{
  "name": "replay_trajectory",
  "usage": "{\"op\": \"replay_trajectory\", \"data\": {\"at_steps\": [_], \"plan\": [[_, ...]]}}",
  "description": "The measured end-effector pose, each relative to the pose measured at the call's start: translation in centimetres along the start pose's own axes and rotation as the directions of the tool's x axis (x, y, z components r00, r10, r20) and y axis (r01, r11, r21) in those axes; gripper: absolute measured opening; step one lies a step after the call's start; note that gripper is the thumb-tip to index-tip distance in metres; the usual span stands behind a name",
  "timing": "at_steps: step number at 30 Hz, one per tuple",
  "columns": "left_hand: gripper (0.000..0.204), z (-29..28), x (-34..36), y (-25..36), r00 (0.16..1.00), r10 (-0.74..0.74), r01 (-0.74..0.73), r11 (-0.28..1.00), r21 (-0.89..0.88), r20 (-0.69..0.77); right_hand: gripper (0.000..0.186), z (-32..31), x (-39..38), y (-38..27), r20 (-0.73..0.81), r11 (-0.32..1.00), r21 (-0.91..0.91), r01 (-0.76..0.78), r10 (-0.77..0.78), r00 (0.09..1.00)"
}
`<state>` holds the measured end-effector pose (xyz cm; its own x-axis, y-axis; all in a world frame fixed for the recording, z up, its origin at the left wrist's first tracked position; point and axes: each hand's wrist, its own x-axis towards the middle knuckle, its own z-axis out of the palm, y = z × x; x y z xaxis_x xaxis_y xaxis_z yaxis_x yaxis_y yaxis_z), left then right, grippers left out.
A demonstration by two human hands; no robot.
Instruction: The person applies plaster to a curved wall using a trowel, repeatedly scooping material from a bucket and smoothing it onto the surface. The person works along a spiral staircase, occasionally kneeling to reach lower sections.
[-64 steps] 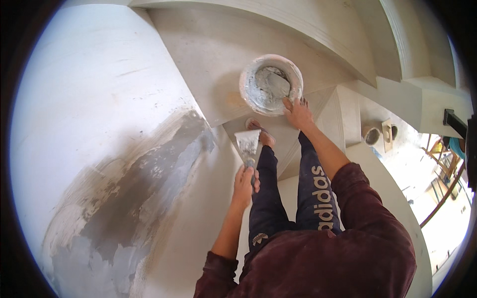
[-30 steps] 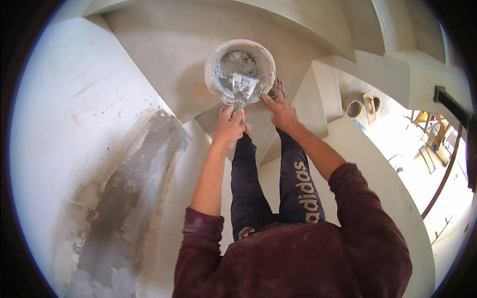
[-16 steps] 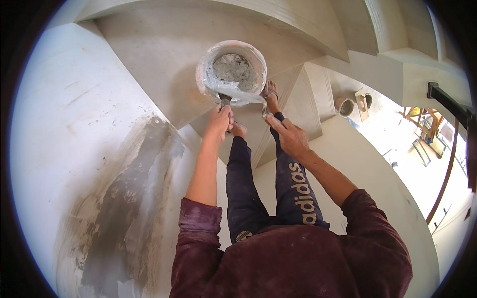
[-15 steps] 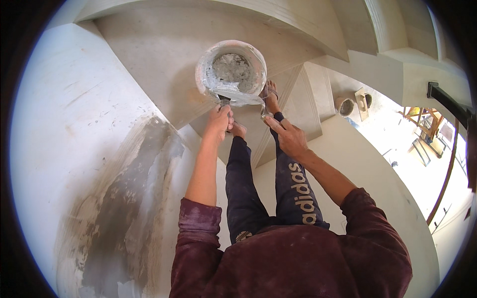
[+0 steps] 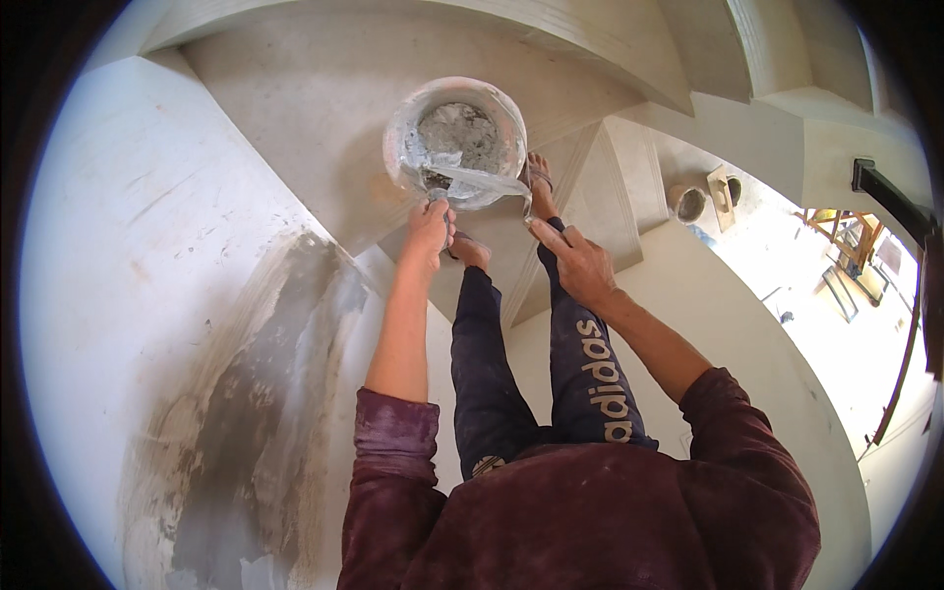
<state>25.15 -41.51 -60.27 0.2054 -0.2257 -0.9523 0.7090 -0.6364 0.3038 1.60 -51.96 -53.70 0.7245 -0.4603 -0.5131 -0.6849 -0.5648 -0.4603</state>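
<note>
A round plaster-smeared bucket point(image 5: 396, 147) stands below me on a stair landing, with grey wet plaster point(image 5: 467, 138) inside it. Over its near rim lies the long metal blade of a trowel point(image 5: 482, 181). My right hand point(image 5: 580, 265) is closed round the trowel's handle, to the right of the bucket. At the near left of the rim, my left hand point(image 5: 430, 234) grips a small putty knife point(image 5: 437, 187), its blade close against the trowel's left end. Some plaster clings where the two blades meet; whether they touch is hard to tell.
On my left, a white wall point(image 5: 147, 216) carries a broad grey plaster patch point(image 5: 246, 423). Stair steps point(image 5: 590, 197) descend to the right, past my feet. Lower down are a smaller bucket point(image 5: 686, 203) and a flat float point(image 5: 723, 197). A dark railing point(image 5: 890, 197) is at far right.
The trowel blade now shows as a thinner, cleaner strip, and plaster sits by the putty knife at its left end. Both hands stay near the bucket's rim, shifted only slightly.
</note>
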Motion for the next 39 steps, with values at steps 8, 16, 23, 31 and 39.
{"op": "replay_trajectory", "data": {"at_steps": [8, 16, 23, 31, 39], "plan": [[0.024, -0.1, -4.1, 0.4, 0.994, 0.011, 0.005, 0.989, -0.150, 0.104, 0.067, 0.8, 5.2, 1.2, -0.082, 0.991, 0.079, -0.106, 0.113, 0.990], [0.035, -1.2, -3.0, -0.7, 0.955, -0.042, 0.210, 0.796, -0.567, 0.294, 0.059, -1.7, -0.8, -1.3, -0.185, 0.979, 0.204, 0.015, 0.024, 0.982], [0.033, -1.6, -3.0, -0.5, 0.986, -0.014, 0.054, 0.972, -0.229, 0.169, 0.053, -0.6, -1.5, -1.8, -0.095, 0.985, 0.129, 0.117, -0.105, 0.990], [0.034, -1.0, -6.1, 0.2, 0.979, 0.094, -0.089, 0.995, -0.033, 0.180, 0.051, 2.8, 6.4, 1.0, -0.183, 0.989, 0.139, 0.042, -0.016, 0.983], [0.040, -2.5, -6.2, -4.5, 0.966, 0.059, 0.065, 0.887, -0.458, 0.251, 0.046, 10.6, 10.5, 5.8, -0.151, 0.992, -0.055, 0.114, -0.121, 0.981]]}}
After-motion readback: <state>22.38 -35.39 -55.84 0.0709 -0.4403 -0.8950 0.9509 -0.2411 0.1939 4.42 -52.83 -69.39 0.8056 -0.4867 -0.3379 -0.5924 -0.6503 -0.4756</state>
